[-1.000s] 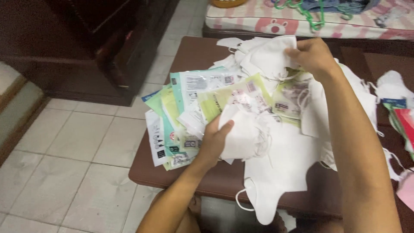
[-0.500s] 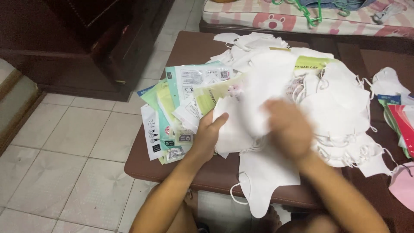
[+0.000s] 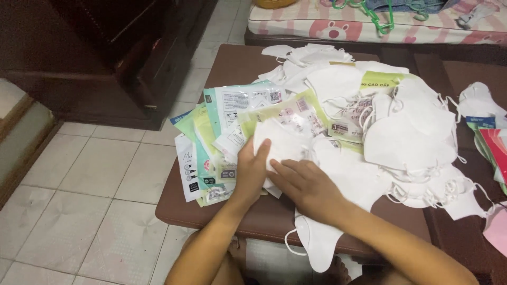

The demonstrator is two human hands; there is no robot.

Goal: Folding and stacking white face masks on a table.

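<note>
My left hand [image 3: 252, 170] lies against the left edge of a folded white face mask [image 3: 281, 142], fingers up over it. My right hand [image 3: 309, 187] rests on the same mask's lower edge, its fingers pointing left and touching the left hand. The mask sits on top of a fan of flat plastic packets [image 3: 211, 132], green, blue and white. A big heap of loose white masks [image 3: 412, 132] spreads to the right. One mask [image 3: 317, 243] hangs over the front edge of the brown table [image 3: 232, 63].
A dark wooden cabinet [image 3: 105, 53] stands at the left on the tiled floor [image 3: 95, 184]. Behind the table is a pink patterned mattress [image 3: 338, 26] with green hangers [image 3: 375, 13]. Coloured packets [image 3: 491, 140] and a pink mask [image 3: 496, 232] lie at the right.
My right hand has come back from the far pile to the near mask beside my left hand. The left hand has stayed on the mask.
</note>
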